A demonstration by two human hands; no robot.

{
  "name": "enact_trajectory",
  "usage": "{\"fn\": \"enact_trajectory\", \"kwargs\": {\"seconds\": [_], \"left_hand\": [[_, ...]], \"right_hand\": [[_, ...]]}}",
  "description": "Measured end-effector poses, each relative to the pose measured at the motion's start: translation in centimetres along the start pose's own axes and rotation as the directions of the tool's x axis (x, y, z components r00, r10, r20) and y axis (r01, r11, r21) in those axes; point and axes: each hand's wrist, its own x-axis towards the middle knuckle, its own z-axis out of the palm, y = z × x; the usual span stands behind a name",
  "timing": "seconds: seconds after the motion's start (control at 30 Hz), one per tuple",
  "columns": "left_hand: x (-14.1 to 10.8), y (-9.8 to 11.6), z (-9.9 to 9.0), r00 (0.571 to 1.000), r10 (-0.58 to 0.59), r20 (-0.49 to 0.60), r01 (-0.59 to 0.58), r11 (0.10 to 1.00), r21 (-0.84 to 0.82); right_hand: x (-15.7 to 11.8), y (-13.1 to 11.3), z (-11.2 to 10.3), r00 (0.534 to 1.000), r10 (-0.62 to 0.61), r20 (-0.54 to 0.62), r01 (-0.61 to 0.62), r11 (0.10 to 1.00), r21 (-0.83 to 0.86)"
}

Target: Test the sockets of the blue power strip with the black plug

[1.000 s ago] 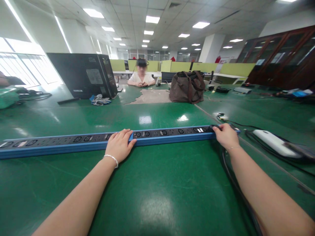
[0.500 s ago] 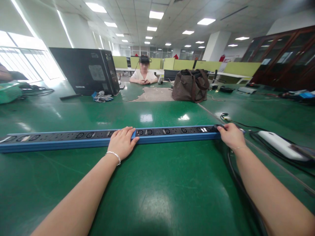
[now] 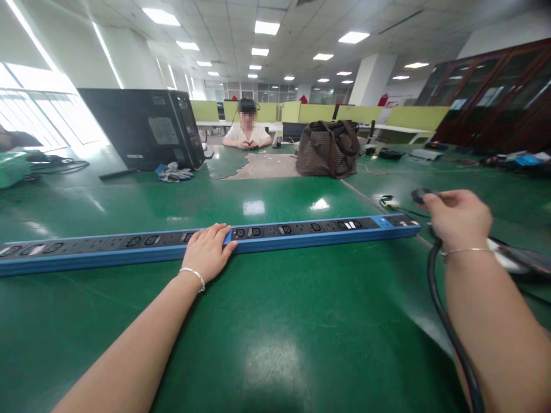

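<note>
A long blue power strip [image 3: 310,241] with a row of black sockets lies across the green table. My left hand [image 3: 209,252] rests over its middle, fingers across the top and thumb along the near edge. Up and to the right, my right hand [image 3: 462,221] pinches a dark plug [image 3: 420,196], clear of the strip's right end. A thick black cable [image 3: 435,292] hangs below that hand and runs toward me along the forearm. The contact end of the plug is too blurred to make out.
Behind the strip stand a black computer case [image 3: 133,129], a pair of grey-blue gloves [image 3: 174,172] and a brown bag [image 3: 327,150]. Partly hidden by my right arm is a white device [image 3: 508,255] among cables. Across the table sits another person [image 3: 247,135].
My right hand has lifted away from the strip's right end, up and to the right, with the plug in its fingers. The left hand stays at the same place on the strip.
</note>
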Motion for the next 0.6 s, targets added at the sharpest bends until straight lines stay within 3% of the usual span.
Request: {"fn": "enact_trajectory", "kwargs": {"seconds": [0.2,0.43,0.6], "left_hand": [[0.0,-0.2,0.2,1.0,0.012,-0.004,-0.011,1.0,0.019],[0.0,-0.1,0.1,1.0,0.003,0.021,-0.004,1.0,0.027],[0.1,-0.2,0.2,1.0,-0.005,0.022,0.004,1.0,0.02]], "right_hand": [[-0.9,0.5,0.6,0.987,0.078,0.141,-0.089,0.993,0.071],[-1.0,1.7,2.1,0.947,0.061,0.316,-0.024,0.992,-0.121],[-1.5,2.0,2.8,0.924,0.064,0.377,0.011,0.981,-0.192]]}}
